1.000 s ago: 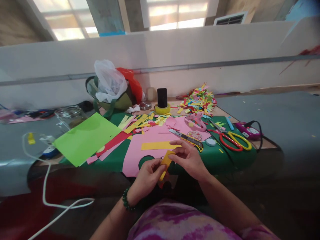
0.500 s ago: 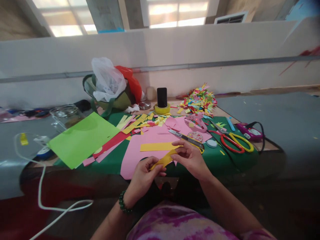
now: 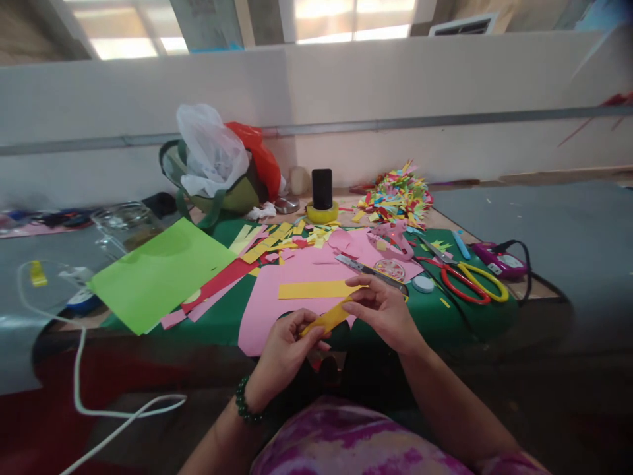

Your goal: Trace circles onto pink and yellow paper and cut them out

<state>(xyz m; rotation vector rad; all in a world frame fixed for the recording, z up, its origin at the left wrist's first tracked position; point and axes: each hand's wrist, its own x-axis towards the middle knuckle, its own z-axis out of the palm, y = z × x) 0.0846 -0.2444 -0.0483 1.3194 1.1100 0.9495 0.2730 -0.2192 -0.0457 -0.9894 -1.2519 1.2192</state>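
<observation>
Between my hands, over the table's front edge, is a yellow paper strip (image 3: 330, 319). My left hand (image 3: 291, 340) pinches its lower left end, thumb on top. At the upper right end, my right hand (image 3: 383, 309) grips it between thumb and fingers. Just behind lies a second yellow strip (image 3: 311, 290), flat on a pink paper sheet (image 3: 262, 310). A utility knife (image 3: 368, 270) rests on the pink paper beyond my right hand. Right of that hand are a round white lid (image 3: 422, 284) and scissors (image 3: 469, 280) with red and yellow handles.
A light green sheet (image 3: 163, 277) lies at left, near a glass jar (image 3: 126, 227). Behind are a green bag (image 3: 232, 198), a phone (image 3: 322, 189) on a yellow tape roll (image 3: 322, 212), and a heap of paper scraps (image 3: 400, 198). A pink glue gun (image 3: 393, 239) stands centre right.
The strip in my hands looks straighter and more stretched out, my right hand slightly farther right. Both hands keep hold of it. The view has tilted down slightly.
</observation>
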